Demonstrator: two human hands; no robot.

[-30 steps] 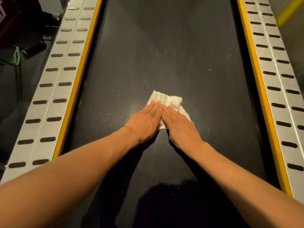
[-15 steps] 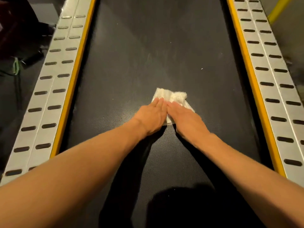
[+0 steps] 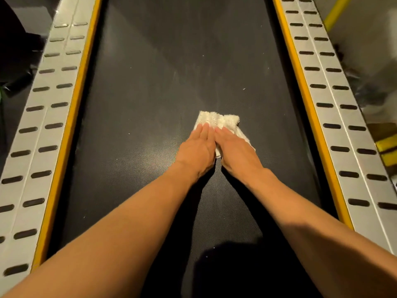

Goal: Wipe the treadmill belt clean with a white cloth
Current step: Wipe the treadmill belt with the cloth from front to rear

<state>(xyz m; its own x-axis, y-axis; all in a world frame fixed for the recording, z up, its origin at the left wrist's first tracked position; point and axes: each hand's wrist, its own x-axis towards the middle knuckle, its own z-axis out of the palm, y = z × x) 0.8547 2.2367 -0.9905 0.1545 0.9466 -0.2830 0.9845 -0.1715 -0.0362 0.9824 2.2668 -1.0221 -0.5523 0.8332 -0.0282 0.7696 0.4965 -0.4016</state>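
At centre frame, left hand (image 3: 198,147) and right hand (image 3: 235,148) press the white cloth (image 3: 219,120) flat, fingers straight and together, mid-wipe on the belt (image 3: 150,104); next, push toward the upper-frame specks.

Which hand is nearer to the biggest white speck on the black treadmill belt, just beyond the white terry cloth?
Right. The right hand lies nearly straight behind the speck; the left hand sits farther left, both flat on the cloth.

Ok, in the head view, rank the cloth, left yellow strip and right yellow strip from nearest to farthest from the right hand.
1. Cloth: under the right hand, touching.
2. Right yellow strip: the belt's right edge.
3. Left yellow strip: across the belt.
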